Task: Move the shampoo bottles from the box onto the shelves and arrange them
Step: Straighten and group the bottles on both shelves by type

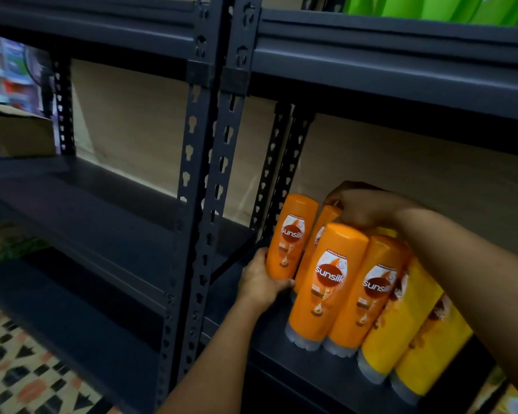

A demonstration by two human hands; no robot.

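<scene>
We look down at a dark metal shelf (281, 348) in the right-hand bay of a slotted rack, where a cluster of shampoo bottles stands cap-down near the shelf's front edge. Our left hand (260, 282) is wrapped around the lower part of the orange bottle at the back left (290, 237), thumb on the side facing us and fingers curled behind it, so this hand is closed on that bottle. It stands closest to the rack's paired uprights (210, 186) at the shelf's left side.

Our right hand (362, 207) reaches in from the right over the group, fingers bent down onto the top of a second rear orange bottle (323, 222), which is mostly hidden behind the front row; it seems to pinch that bottle's top, though the grip itself is hard to make out.

In the front row, an orange Sunsilk bottle (326, 282) stands just beside another orange one (368, 294), the two touching. To their right come two yellow bottles (401, 318), the nearer one (428, 357) reaching toward the shelf's front right corner.

The left bay's shelves are bare dark boards, with a cardboard box (15, 132) sitting on the far left end of the upper one. Green packaging (431, 7) shows on the top shelf at the right, and a patterned floor (21, 366) lies at the lower left.
</scene>
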